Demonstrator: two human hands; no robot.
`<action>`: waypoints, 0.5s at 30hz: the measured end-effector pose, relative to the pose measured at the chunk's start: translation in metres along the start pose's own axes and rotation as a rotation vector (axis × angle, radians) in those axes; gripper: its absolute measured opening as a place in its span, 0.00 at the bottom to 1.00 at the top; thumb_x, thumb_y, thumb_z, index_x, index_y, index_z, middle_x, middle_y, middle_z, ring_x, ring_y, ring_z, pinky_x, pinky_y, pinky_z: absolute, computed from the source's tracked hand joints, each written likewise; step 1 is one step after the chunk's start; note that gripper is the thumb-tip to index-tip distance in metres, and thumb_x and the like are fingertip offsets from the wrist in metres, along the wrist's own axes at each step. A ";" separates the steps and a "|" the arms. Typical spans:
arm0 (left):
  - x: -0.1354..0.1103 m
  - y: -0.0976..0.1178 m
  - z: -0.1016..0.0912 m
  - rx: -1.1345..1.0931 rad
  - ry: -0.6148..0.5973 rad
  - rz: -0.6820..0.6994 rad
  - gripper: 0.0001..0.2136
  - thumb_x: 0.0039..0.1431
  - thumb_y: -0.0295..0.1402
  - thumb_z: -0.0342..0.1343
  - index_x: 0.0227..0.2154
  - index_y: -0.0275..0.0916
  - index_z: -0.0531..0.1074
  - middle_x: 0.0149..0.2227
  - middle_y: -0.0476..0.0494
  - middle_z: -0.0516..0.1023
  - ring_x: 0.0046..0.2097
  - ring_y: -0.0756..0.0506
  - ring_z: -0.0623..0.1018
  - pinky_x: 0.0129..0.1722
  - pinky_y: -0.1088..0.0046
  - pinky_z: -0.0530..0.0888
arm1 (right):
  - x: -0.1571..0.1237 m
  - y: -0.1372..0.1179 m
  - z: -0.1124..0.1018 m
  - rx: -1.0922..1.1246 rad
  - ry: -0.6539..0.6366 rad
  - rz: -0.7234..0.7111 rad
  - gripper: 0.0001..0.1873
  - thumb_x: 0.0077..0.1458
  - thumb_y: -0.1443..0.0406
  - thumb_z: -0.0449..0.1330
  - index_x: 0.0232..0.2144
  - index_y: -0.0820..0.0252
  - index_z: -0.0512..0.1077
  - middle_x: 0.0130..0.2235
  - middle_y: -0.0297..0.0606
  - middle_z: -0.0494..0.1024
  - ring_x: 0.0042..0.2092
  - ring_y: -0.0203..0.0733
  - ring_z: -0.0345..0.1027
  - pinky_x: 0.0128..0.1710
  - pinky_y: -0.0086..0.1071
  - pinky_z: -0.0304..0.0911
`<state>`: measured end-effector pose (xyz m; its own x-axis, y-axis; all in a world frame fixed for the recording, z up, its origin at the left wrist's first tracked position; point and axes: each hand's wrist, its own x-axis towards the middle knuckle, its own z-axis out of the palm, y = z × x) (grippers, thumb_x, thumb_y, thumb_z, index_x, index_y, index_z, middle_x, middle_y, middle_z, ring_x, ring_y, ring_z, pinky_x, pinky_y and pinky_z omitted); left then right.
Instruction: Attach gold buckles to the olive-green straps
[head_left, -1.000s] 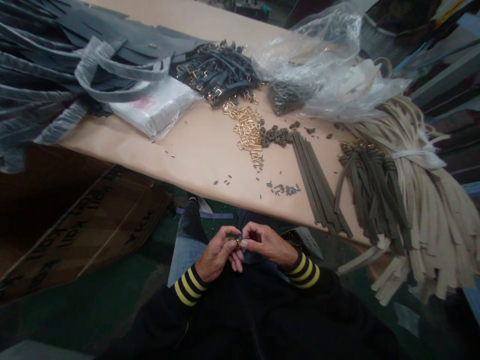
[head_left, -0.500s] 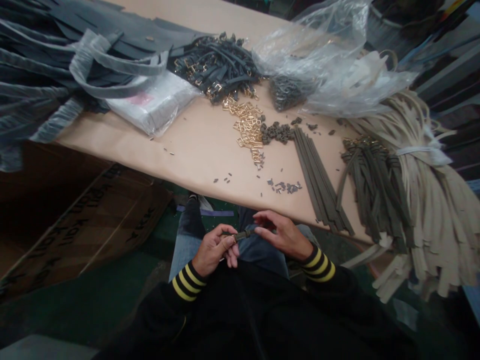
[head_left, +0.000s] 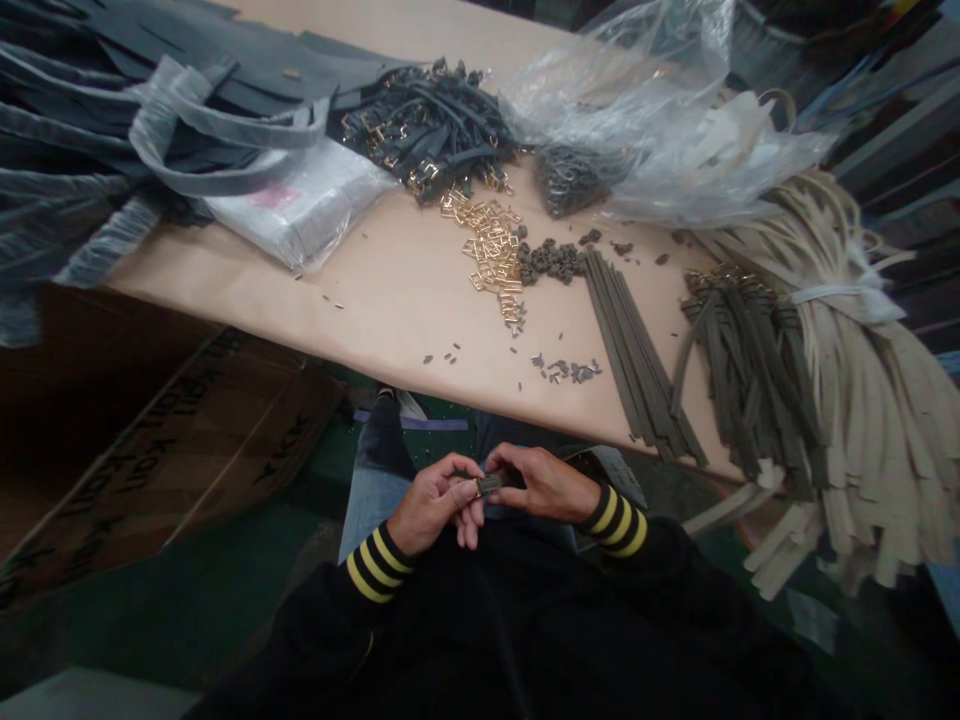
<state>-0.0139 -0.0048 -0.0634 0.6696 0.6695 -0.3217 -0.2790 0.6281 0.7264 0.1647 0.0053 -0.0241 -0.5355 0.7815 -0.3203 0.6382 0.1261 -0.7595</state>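
Head view: my left hand (head_left: 431,505) and my right hand (head_left: 538,485) are together, both clamped on one small metal buckle (head_left: 489,485) above my lap. My black cuff (head_left: 379,565) has three yellow stripes. Past my hands, gold buckles (head_left: 491,245) lie in a heap on the table (head_left: 390,310). Down on the left, a cardboard box (head_left: 150,450) says YKK, upside down.

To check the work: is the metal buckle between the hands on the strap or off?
On: the metal buckle sits at the end of the dark strap, between left hand and right hand.
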 end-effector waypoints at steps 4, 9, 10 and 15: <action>0.000 0.003 0.003 0.017 -0.001 -0.015 0.13 0.49 0.39 0.54 0.32 0.35 0.60 0.17 0.51 0.73 0.15 0.52 0.72 0.11 0.84 0.66 | -0.003 0.000 0.003 0.121 0.014 -0.067 0.10 0.47 0.64 0.56 0.34 0.63 0.65 0.28 0.33 0.67 0.29 0.34 0.61 0.29 0.26 0.56; -0.001 0.004 0.004 0.068 0.035 -0.041 0.13 0.49 0.39 0.53 0.32 0.35 0.60 0.17 0.52 0.72 0.14 0.52 0.72 0.11 0.84 0.65 | -0.005 -0.002 0.005 0.288 0.029 0.001 0.07 0.50 0.63 0.53 0.30 0.63 0.62 0.25 0.32 0.67 0.25 0.31 0.60 0.25 0.24 0.55; -0.001 0.004 0.004 0.084 0.039 -0.046 0.13 0.49 0.39 0.53 0.32 0.35 0.60 0.17 0.52 0.72 0.14 0.52 0.72 0.11 0.84 0.65 | -0.004 -0.002 0.004 0.316 -0.001 0.010 0.07 0.51 0.63 0.52 0.28 0.63 0.62 0.23 0.31 0.67 0.24 0.31 0.59 0.25 0.24 0.55; -0.003 0.008 0.008 0.259 0.020 -0.037 0.13 0.49 0.41 0.52 0.32 0.36 0.61 0.20 0.51 0.71 0.19 0.52 0.73 0.16 0.81 0.68 | -0.002 -0.002 0.004 0.298 -0.051 -0.003 0.09 0.50 0.64 0.51 0.22 0.63 0.63 0.20 0.29 0.61 0.23 0.30 0.54 0.23 0.23 0.51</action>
<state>-0.0128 -0.0052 -0.0511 0.6616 0.6573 -0.3608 -0.0675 0.5315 0.8444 0.1623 0.0010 -0.0238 -0.5694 0.7484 -0.3401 0.4502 -0.0622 -0.8907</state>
